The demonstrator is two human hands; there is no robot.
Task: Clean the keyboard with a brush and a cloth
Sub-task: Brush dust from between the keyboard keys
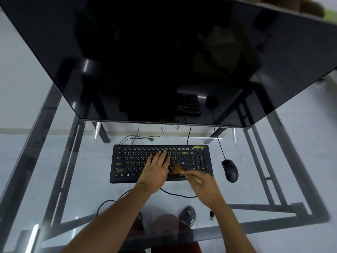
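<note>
Glass desk [54, 161] on a dark frame, pale tiled floor visible through it. Black keyboard [161, 164] lies at centre, white legends, yellow smears on some keys at its 9 and 1 o'clock. Left hand [157, 168] rests flat on the middle keys, fingers straight, holding nothing. Brush [179, 171] at the keyboard's 5 o'clock, bristles on the keys; right hand [205, 187] grips its handle, both motion-blurred, so finger detail is unclear. Black mouse [230, 170] at 3 o'clock. Dark monitor [164, 61] at 12, top cut off. No cloth seen.
</note>
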